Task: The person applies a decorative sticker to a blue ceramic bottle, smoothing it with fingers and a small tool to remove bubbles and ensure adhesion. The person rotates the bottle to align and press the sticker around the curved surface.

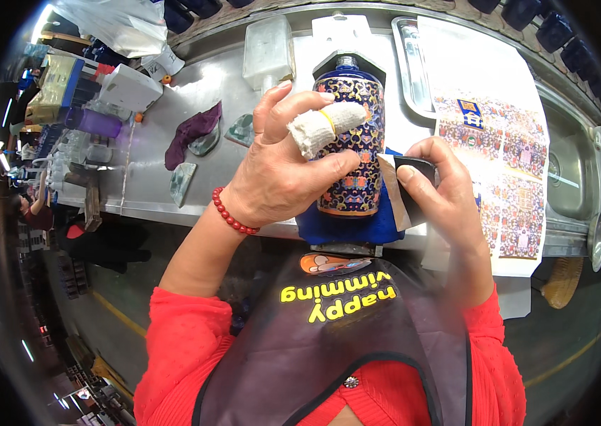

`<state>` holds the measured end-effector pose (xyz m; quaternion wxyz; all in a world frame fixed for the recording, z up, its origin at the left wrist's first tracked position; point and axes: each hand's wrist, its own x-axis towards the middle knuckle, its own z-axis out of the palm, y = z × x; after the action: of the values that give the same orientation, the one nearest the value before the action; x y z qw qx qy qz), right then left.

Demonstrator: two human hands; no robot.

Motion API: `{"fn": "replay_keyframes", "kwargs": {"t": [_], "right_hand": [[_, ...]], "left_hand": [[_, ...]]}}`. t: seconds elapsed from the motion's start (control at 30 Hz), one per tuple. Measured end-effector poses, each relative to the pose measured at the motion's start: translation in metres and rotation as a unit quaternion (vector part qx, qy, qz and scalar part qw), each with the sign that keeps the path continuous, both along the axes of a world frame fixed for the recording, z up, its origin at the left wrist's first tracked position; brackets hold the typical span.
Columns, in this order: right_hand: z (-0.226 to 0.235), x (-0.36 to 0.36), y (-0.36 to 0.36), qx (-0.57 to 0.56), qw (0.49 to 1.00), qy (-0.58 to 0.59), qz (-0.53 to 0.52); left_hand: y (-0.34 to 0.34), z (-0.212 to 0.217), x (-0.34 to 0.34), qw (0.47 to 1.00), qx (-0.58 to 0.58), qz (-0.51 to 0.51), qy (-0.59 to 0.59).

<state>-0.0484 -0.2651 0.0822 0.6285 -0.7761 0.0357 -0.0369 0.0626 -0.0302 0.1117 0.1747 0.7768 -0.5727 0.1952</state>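
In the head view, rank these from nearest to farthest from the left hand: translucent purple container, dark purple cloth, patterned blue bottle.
Distances from the left hand:
1. Patterned blue bottle: directly under its fingers.
2. Dark purple cloth: left of the hand, on the metal counter.
3. Translucent purple container: beyond the cloth, far left.

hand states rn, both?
Left hand: open, resting on the dark-blue, floral-patterned cylindrical bottle.
Right hand: closed, pinching a thin, flat black-and-brown piece, material unclear.
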Motion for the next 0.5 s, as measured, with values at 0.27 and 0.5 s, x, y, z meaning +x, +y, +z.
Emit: {"fn": "replay_keyframes", "kwargs": {"t": [0.27, 0.5], "right_hand": [[-0.0042, -0.0012, -0.0024, -0.011, 1.0, -0.006, 0.005], [-0.0067, -0.0021, -0.0036, -0.008, 1.0, -0.021, 0.006]], "left_hand": [[-0.0013, 0.0021, 0.0018, 0.998, 0.018, -0.016, -0.056], [0.0004, 0.002, -0.0005, 0.997, 0.028, -0.007, -0.068]]}}
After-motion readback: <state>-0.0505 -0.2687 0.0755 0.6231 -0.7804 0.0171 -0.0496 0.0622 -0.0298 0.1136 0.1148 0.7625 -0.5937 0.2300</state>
